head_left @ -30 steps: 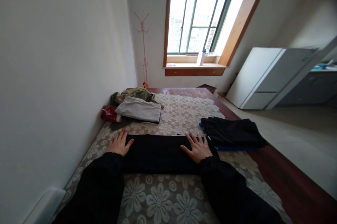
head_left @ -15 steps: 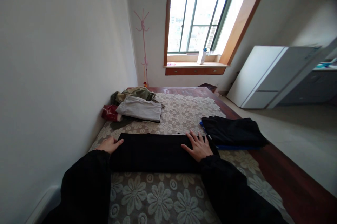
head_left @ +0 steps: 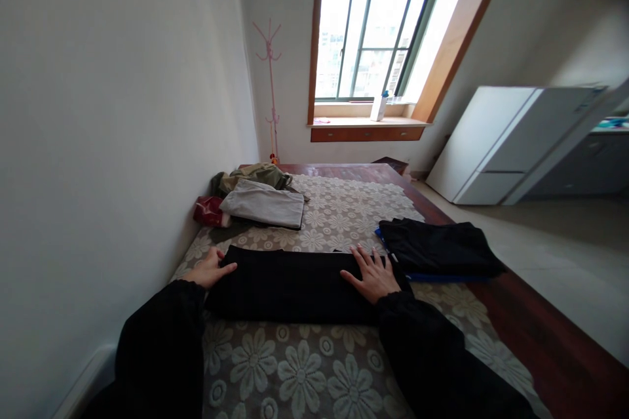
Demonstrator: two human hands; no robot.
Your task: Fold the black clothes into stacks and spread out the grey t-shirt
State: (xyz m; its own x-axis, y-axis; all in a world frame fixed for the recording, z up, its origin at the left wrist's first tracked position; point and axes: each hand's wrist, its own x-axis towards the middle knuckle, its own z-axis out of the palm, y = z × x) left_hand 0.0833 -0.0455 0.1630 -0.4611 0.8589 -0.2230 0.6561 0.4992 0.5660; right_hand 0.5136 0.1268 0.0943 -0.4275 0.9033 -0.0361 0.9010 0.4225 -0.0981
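A black folded garment [head_left: 289,288] lies as a long flat strip across the patterned tablecloth [head_left: 299,366] in front of me. At its left end is my left hand [head_left: 209,269], the thumb on top of the cloth and the fingers curled at the edge, closed on it. Their tips are partly hidden. My right hand [head_left: 373,278] rests palm down on the garment's right part with the fingers spread, holding nothing. What kind of garment it is does not show.
A folded black garment [head_left: 437,245] with blue cloth under it lies to the right. Far left are a folded grey garment [head_left: 265,202], a red item [head_left: 210,211] and an olive-green cloth [head_left: 258,174]. The wall [head_left: 122,111] runs close along the left; a white refrigerator [head_left: 496,143] stands at right.
My left hand has shifted slightly, its thumb farther over the garment's left end. My right hand stays flat in the same place on the cloth. The view has moved a little.
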